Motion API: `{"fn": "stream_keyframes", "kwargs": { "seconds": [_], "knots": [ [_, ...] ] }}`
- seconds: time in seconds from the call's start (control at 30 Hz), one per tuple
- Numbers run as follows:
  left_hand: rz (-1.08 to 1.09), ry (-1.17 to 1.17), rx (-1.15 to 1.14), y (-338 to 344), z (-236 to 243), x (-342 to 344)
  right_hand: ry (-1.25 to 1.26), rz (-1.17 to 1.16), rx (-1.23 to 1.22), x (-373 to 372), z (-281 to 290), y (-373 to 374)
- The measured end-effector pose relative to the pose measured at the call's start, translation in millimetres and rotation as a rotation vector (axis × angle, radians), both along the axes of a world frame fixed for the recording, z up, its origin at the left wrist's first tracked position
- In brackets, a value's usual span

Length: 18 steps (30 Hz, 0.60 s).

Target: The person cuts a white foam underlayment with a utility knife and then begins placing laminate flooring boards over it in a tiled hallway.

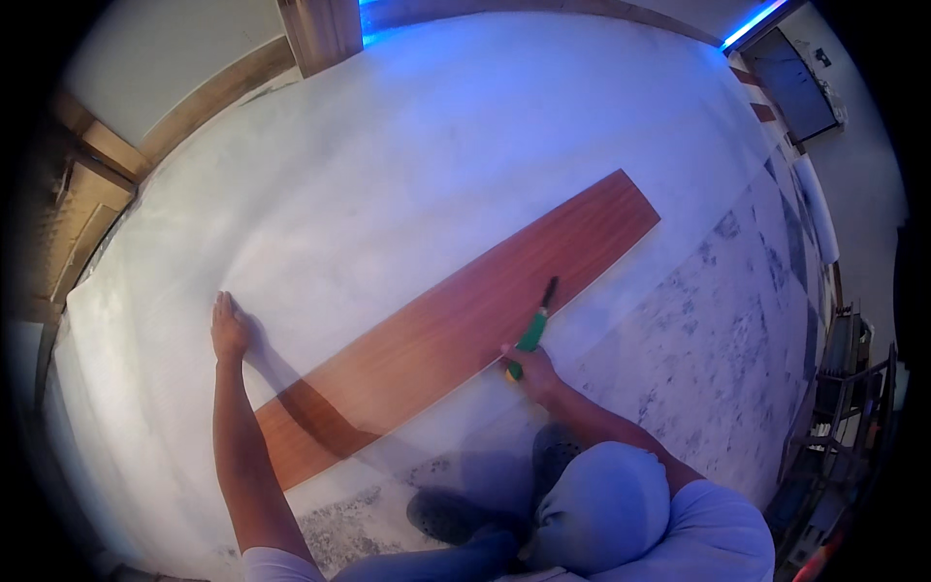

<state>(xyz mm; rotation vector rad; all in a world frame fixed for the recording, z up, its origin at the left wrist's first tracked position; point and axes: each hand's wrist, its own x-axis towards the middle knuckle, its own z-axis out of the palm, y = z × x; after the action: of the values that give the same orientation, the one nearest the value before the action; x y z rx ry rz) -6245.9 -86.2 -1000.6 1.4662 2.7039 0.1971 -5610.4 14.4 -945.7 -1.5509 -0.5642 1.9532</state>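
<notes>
My right hand (531, 374) is closed around a green utility knife (530, 339) with a dark, thin front end and a bit of yellow near its base. The knife points up and away, over the near long edge of a reddish-brown wood-look floor plank (456, 320). That plank lies diagonally, from near left to far right, on a white sheet (339, 213) spread over the floor. Left of the plank, my left hand (229, 328) rests on the sheet with its fingers stretched out and nothing in it. Its arm casts a shadow across the plank's near end.
Bare, dark-stained floor (698, 359) shows to the right of the sheet. My dark perforated shoes (441, 514) are close to the plank's near edge. A wooden post (322, 37) stands at the far wall. Dark metal racks (839, 417) stand on the right, and wooden furniture (87, 213) on the left.
</notes>
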Motion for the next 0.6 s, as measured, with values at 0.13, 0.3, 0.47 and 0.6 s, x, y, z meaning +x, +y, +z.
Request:
{"fn": "stream_keyframes", "kwargs": {
  "seconds": [0.13,0.3,0.47,0.6],
  "knots": [
    [0.266,-0.003,0.088,32,28,49,-0.092,0.504,-0.079,10,23,2],
    [0.143,0.241,0.195,89,38,89,-0.669,0.595,0.483,-13,58,82],
    [-0.178,0.08,0.199,136,51,91,-1.034,0.593,0.981,-117,36,244],
    [-0.061,0.051,0.277,141,42,85,-1.147,0.422,1.411,-184,-15,332]
  ]
}}
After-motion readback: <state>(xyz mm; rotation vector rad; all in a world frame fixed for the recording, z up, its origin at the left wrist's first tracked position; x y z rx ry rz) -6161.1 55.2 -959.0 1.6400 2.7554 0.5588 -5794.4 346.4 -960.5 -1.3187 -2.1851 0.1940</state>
